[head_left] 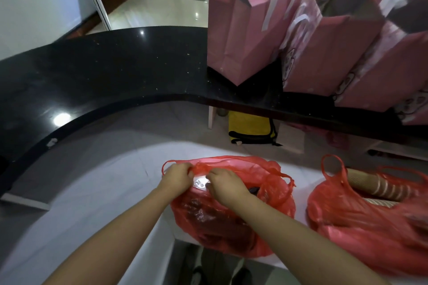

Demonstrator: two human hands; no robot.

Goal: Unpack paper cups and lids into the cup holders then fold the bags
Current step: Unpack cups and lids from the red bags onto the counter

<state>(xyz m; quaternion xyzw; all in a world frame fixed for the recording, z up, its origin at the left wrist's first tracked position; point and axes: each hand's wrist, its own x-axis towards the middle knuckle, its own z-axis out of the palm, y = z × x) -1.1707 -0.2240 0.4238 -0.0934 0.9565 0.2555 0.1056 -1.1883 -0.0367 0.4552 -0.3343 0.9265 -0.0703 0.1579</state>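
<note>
A red plastic bag [234, 222] lies on the white table [111, 187] in front of me, with dark lids showing dimly through it. My left hand [177, 178] pinches the bag's near rim at its left handle. My right hand [225, 186] grips the rim just beside it, over the bag's mouth. A second red plastic bag [361, 227] lies to the right, open at the top, with a stack of brown ribbed paper cups [379, 186] lying on its side inside.
A curved black counter [97, 71] rises behind the white table. Three pink paper bags [245, 30] with white handles stand on its right part. A yellow and black bag [251, 128] sits on the floor under the counter.
</note>
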